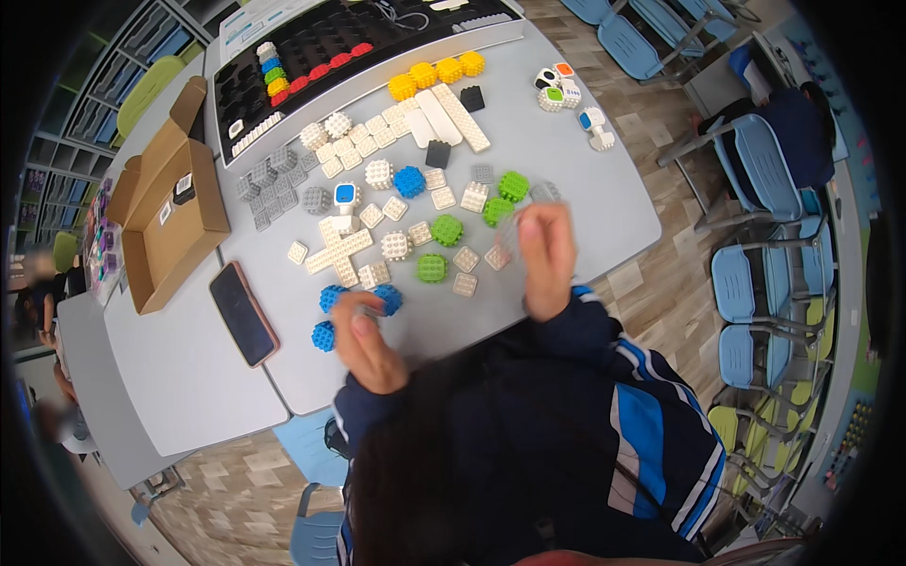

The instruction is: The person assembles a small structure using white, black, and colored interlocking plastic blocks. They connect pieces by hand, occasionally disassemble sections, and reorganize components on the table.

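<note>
My left hand (pixel 370 347) is closed, fingertips pressed together over several round blue studded blocks (pixel 324 336). A small greyish bit shows at its fingertips, too blurred to name. My right hand (pixel 547 259) is raised at the right, closed in a pinch on a see-through square piece (pixel 508 238), smeared by motion. Between the hands lie green studded blocks (pixel 432 268) and clear square plates (pixel 464 285). Farther in are a white cross-shaped studded piece (pixel 340 253), a white module with a blue face (pixel 346 195), white cube blocks (pixel 395 246) and another blue block (pixel 409 181).
A black sorting tray (pixel 321 71) spans the table's far side, with yellow blocks (pixel 425 74) along its front. An open cardboard box (pixel 175 222) and a phone (pixel 244 313) lie at left. Grey blocks (pixel 274 184) sit beside the box. White modules (pixel 595 128) stand far right.
</note>
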Available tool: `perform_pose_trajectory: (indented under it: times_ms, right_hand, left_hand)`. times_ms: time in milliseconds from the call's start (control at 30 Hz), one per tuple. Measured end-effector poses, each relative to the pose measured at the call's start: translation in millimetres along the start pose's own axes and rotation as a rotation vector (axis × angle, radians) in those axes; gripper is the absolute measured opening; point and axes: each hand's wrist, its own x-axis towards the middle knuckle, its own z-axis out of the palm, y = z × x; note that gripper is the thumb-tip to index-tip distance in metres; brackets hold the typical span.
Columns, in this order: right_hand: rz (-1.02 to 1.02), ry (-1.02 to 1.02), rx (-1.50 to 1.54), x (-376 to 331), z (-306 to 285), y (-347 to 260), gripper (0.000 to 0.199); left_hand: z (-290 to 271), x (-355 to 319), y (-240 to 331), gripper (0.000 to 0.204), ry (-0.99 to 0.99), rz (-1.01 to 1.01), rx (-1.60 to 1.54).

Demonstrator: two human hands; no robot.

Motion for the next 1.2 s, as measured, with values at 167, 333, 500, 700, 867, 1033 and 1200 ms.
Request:
perform_pose_trajectory:
  times_ms: [167, 333, 500, 700, 867, 1033, 1200]
  right_hand:
    - [-0.203, -0.273, -0.712, 100.2, -36.9, 4.8, 0.019]
    - [-0.293, -0.523, -0.983, 136.9, -64.2, 49.9, 0.022]
    - [-0.172, -0.579, -0.965, 135.8, -70.8, 55.4, 0.024]
    - [-0.074, -0.64, -0.878, 135.7, -78.0, 48.7, 0.032]
    - [-0.118, -0.62, -0.887, 129.1, -79.5, 32.9, 0.038]
    - [-0.232, -0.56, -0.832, 102.5, -88.5, 9.6, 0.05]
    - [-0.289, -0.482, -0.848, 51.3, -86.3, 33.7, 0.063]
  left_hand:
    - [-54.2, 53.0, -4.0, 0.017, -0.106, 0.145, 0.567]
    - [-80.7, 69.5, -50.6, 0.032, -0.341, 0.191, 0.622]
    - [-70.0, 75.0, -55.8, 0.045, -0.386, 0.183, 0.54]
    - [-63.8, 79.0, -53.5, 0.048, -0.425, 0.068, 0.484]
    - [-69.4, 77.6, -40.8, 0.045, -0.324, 0.037, 0.461]
    - [-98.1, 47.1, -35.3, 0.055, -0.024, 0.103, 0.369]
    - [-92.2, -8.4, -69.4, 0.066, 0.085, 0.026, 0.283]
